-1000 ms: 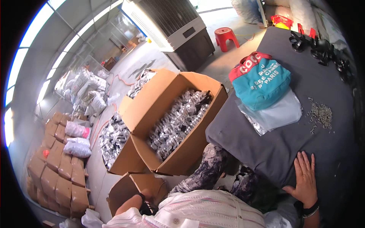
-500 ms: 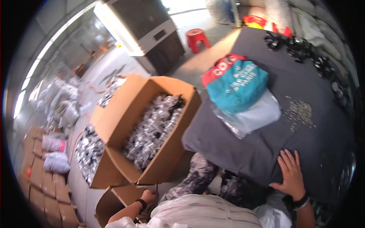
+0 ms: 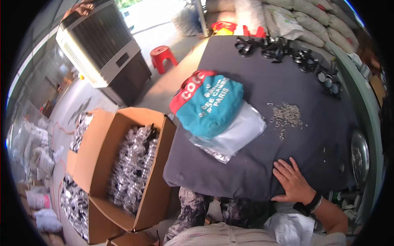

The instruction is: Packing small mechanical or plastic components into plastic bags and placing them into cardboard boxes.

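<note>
My right hand [image 3: 293, 184] lies flat on the near edge of a table covered in dark grey cloth [image 3: 230, 180], fingers spread and holding nothing. My left hand is out of view. Beyond the right hand sits a loose pile of small metal pieces [image 3: 287, 115]. To its left, a teal and red cloth bag [image 3: 219, 106] rests partly on clear plastic bags [image 3: 246, 129]. Clusters of black parts with round discs [image 3: 305, 61] line the far right edge of the table. An oval metal tray [image 3: 360, 158] is at the right side.
An open cardboard box [image 3: 154, 168] full of clear-wrapped pieces stands on the floor left of the table. Behind it are a large air cooler [image 3: 102, 49] and a red stool [image 3: 163, 58]. Stuffed sacks [image 3: 312, 24] are stacked at the back. White fabric [image 3: 287, 227] hangs beside my lap.
The view has swung to the right, so the table and box appear further left. My left hand, earlier low beside the box, has gone out of view. My right hand stays on the cloth.
</note>
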### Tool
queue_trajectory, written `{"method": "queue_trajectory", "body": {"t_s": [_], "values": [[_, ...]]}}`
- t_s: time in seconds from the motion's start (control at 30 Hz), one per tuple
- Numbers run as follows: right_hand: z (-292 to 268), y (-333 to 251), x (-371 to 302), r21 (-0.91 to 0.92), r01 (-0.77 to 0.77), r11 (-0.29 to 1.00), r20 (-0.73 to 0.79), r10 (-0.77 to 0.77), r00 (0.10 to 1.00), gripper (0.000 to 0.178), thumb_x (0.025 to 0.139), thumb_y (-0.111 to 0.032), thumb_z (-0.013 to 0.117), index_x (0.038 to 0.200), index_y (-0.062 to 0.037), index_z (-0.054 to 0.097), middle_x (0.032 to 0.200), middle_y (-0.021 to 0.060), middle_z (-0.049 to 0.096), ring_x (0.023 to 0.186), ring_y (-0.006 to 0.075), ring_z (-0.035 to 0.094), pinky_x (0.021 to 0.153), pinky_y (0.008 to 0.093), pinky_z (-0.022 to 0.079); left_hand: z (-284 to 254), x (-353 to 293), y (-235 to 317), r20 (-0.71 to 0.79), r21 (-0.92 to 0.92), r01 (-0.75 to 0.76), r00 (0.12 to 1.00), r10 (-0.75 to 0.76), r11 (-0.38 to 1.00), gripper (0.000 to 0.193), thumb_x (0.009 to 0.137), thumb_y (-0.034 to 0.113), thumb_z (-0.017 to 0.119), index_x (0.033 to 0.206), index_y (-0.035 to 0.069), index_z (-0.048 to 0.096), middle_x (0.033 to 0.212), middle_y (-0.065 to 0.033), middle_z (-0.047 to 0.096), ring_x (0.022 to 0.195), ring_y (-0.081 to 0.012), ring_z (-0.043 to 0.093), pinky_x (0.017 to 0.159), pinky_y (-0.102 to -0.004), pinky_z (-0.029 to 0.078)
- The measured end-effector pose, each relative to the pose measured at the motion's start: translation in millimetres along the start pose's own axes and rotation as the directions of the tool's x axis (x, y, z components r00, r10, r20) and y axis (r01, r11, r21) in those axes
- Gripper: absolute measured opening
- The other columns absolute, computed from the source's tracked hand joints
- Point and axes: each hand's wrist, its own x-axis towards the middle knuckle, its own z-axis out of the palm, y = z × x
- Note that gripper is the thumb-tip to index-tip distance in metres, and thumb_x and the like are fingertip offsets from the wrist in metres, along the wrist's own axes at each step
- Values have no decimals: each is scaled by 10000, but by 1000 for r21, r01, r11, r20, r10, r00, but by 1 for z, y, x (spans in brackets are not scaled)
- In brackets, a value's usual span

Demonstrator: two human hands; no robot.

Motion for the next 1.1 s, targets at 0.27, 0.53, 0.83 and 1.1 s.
{"method": "queue_trajectory", "body": {"t_s": [0.27,0.53,0.83,1.1], "values": [[-6,0,-13,26,-89,996,-54,91,994,828,704,-639,616,1188,28,534,1331,170,464,1287,320,384,1088,560,185,9,26,26,21,154,-136,991,135,979,298,808,292,554,862,26,676,909,-210,656,838,-350,628,721,-413,498],[16,6,5,175,18,984,-32,-12,999,868,770,-579,597,1357,19,371,1466,167,293,1386,276,225,1129,510,90,185,160,310,601,537,-645,745,289,545,301,814,297,559,878,25,673,914,-207,656,851,-336,625,729,-406,495],[15,6,-15,152,-44,987,-54,53,997,873,766,-574,611,1374,1,360,1467,159,296,1391,270,217,1129,511,91,205,157,363,685,573,-770,637,353,280,306,820,302,564,897,25,669,920,-204,655,866,-319,622,737,-397,492],[12,4,-18,147,-40,988,-67,50,996,869,773,-570,606,1365,17,364,1460,164,306,1388,275,223,1121,521,111,208,152,367,721,572,-810,570,395,124,311,826,307,569,913,25,666,924,-202,655,879,-305,619,744,-390,489]]}}
